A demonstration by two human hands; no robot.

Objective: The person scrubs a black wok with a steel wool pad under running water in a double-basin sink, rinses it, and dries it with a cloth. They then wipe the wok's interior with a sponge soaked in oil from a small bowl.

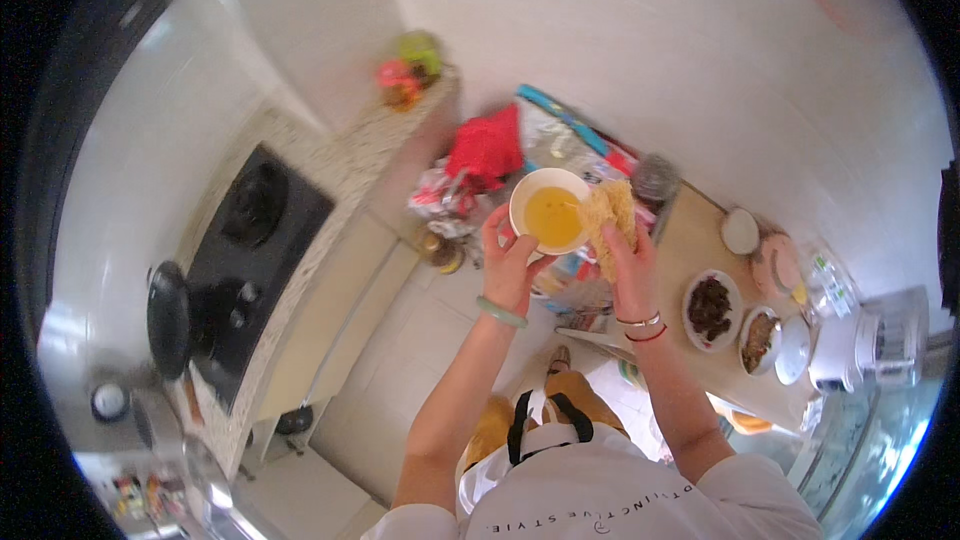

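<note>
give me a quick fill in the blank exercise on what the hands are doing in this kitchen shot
1. The left hand holds a white bowl filled with a ____ liquid.
2. The right hand holds a pale crumbly block against the bowl's ____ side.
3. The black stove lies to the person's ____.
4. The plate of dark food sits on a ____ table.

Missing words: yellow; right; left; wooden

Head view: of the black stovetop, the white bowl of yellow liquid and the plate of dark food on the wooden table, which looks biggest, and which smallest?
1. Black stovetop, clearly the largest.
2. White bowl of yellow liquid, held up in the left hand.
3. Plate of dark food.
The bowl and plate look close in size, and the bowl is nearer the camera, so their order is unsure.
</note>
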